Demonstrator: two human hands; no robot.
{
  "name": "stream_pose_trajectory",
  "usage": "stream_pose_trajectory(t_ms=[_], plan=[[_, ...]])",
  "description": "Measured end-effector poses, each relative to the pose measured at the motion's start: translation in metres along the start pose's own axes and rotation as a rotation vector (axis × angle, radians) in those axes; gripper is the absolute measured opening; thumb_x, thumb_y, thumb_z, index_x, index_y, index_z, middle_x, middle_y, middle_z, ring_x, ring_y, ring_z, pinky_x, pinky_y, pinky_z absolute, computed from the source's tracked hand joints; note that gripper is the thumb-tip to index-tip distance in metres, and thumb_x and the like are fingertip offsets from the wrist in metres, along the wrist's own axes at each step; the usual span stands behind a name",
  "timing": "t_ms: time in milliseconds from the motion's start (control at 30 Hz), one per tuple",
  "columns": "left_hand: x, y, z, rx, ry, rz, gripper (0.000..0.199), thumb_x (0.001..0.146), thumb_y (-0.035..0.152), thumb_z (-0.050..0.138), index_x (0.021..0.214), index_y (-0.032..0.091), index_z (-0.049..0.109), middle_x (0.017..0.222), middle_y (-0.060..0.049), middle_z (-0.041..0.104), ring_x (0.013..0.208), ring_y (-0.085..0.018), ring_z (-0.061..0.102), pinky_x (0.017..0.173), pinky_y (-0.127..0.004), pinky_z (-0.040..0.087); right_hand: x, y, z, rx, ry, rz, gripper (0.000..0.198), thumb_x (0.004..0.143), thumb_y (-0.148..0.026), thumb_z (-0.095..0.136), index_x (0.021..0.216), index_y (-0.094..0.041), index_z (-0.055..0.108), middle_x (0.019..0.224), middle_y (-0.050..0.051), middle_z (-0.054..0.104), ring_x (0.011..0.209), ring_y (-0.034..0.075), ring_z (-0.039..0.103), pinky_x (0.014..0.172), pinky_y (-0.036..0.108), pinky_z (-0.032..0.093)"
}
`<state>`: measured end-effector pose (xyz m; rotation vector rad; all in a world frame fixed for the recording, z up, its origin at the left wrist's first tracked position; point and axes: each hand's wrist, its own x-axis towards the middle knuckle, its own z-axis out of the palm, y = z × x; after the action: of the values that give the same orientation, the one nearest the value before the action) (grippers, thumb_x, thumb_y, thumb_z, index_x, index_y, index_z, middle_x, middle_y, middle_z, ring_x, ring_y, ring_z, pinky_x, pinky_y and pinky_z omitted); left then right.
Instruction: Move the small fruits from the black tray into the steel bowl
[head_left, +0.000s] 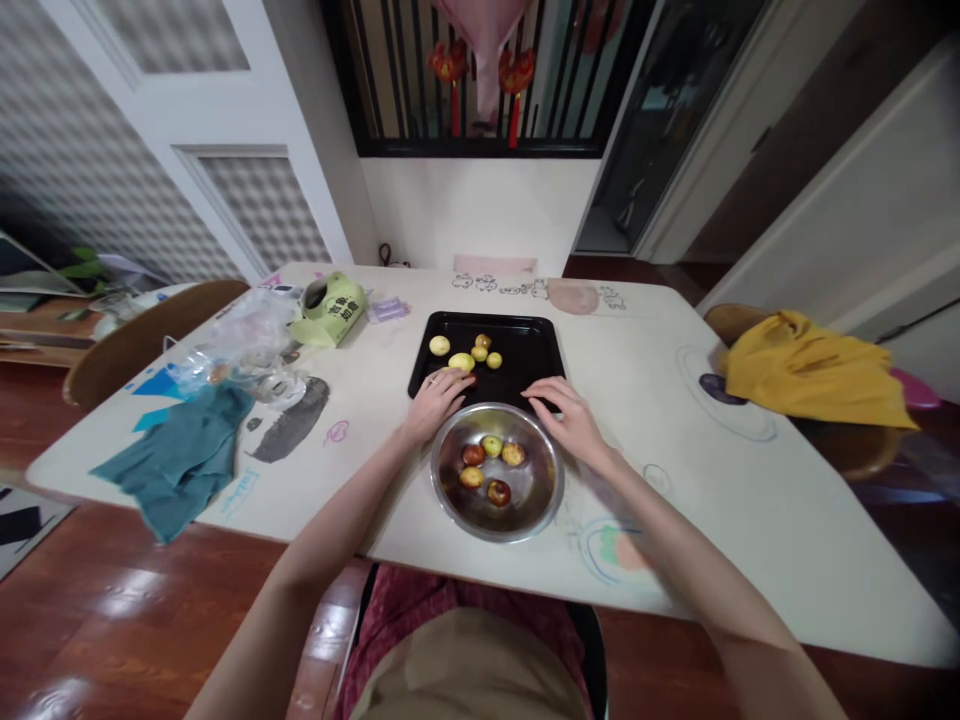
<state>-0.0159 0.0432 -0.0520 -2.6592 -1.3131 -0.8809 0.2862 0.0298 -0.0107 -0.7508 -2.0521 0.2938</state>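
A black tray lies on the table, bearing a pale yellow round fruit, a yellow oval fruit and several small yellow-brown fruits. My left hand rests over the tray's front left part, fingers stretched out with the tips by the oval fruit. Something reddish shows at those fingertips, too small to name. Over the tray's front right part is my right hand, its fingers extended and holding nothing. Between my forearms stands a steel bowl with several red, yellow and green jujube-like fruits in it.
On the left of the white table lie a teal cloth, clear plastic packaging and a green printed bag or box. A yellow cloth hangs over the chair on the right.
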Motion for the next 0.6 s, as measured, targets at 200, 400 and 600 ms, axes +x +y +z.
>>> stream_pose_trajectory(t_ms=[200, 400, 600], plan=[[0.029, -0.004, -0.004, 0.114, -0.089, -0.004, 0.035, 0.108, 0.026, 0.050, 0.138, 0.017, 0.065, 0.133, -0.015, 0.070, 0.131, -0.028, 0.059, 0.110, -0.046, 0.045, -0.045, 0.006, 0.007, 0.014, 0.144, 0.167, 0.023, 0.107, -0.031, 0.051, 0.102, -0.024, 0.073, 0.095, 0.008, 0.073, 0.092, 0.024, 0.069, 0.082, 0.040, 0.058], [0.059, -0.012, -0.009, 0.191, -0.260, 0.075, 0.026, 0.092, 0.017, 0.072, 0.118, 0.015, 0.075, 0.116, -0.015, 0.073, 0.118, -0.032, 0.059, 0.099, -0.046, 0.046, -0.044, 0.006, 0.012, -0.006, 0.086, 0.175, 0.028, 0.109, -0.033, 0.047, 0.102, -0.022, 0.072, 0.092, 0.008, 0.073, 0.089, 0.024, 0.069, 0.082, 0.040, 0.058], [0.061, -0.017, -0.006, 0.152, -0.273, 0.085, 0.031, 0.089, 0.011, 0.074, 0.119, 0.016, 0.074, 0.114, -0.013, 0.075, 0.116, -0.031, 0.061, 0.097, -0.044, 0.046, -0.046, 0.009, 0.011, -0.015, 0.066, 0.166, 0.031, 0.110, -0.036, 0.045, 0.103, -0.023, 0.072, 0.094, 0.008, 0.073, 0.090, 0.024, 0.070, 0.082, 0.039, 0.058]])
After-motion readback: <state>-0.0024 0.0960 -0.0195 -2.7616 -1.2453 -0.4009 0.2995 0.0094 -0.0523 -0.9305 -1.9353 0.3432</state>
